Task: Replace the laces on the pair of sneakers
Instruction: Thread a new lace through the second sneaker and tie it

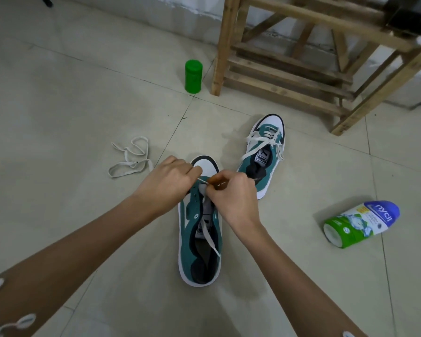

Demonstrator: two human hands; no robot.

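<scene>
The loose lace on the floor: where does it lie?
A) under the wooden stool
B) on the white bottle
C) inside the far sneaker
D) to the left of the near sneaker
D: the loose lace lies on the tiles left of the near sneaker, apart from it.

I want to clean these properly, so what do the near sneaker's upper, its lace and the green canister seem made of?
Near sneaker: teal upper looks like suede, matte and slightly fuzzy; the white toe panel is smoother, maybe leather or synthetic. Lace: flat woven fabric, off-white, limp. Green canister: probably plastic, with a uniform, faintly shiny surface.
</scene>
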